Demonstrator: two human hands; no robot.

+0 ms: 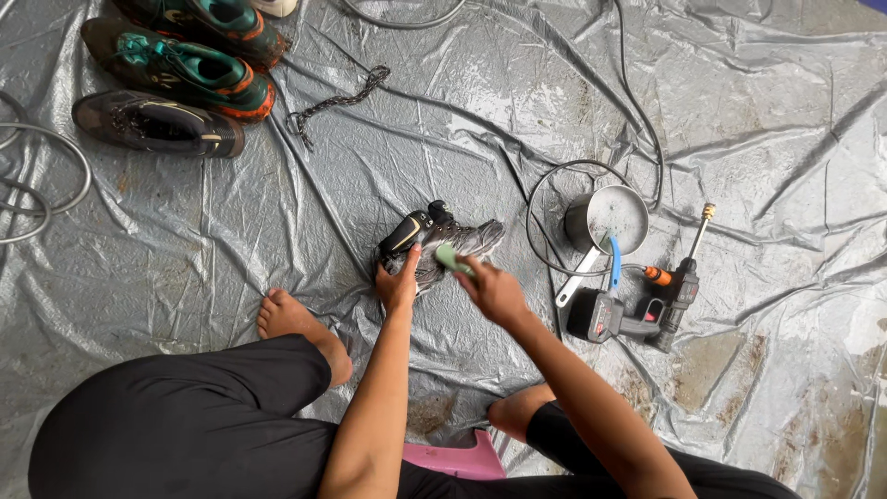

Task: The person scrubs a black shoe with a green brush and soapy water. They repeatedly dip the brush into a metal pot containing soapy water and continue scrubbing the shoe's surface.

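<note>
Underfoot, a wide grey tarpaulin (739,111) covers the ground, wet and creased, and everything sits on it. Three more shoes (176,74) wait in a row at the far left corner, well apart from the work, with a loose dark lace (337,100) lying between them and the middle.

Right of centre stands a metal pot (607,218) of soapy water, and just beside it a cordless spray washer (637,310) lies on its side with a thin hose looping round the pot.

At the centre is the grey and black shoe (443,242), resting on the tarpaulin on its side, toe toward the pot. The left hand (399,285) has its grip closed on the heel end, pinning it down. The right hand (492,291) has its grip closed round a small green brush (453,258), whose head touches the shoe's upper.

To scrub well, I judge that the heel hold should stay firm so the shoe cannot skid on the wet sheet, with short strokes along the mesh, and the brush dipped in the pot close by when it dries.
</note>
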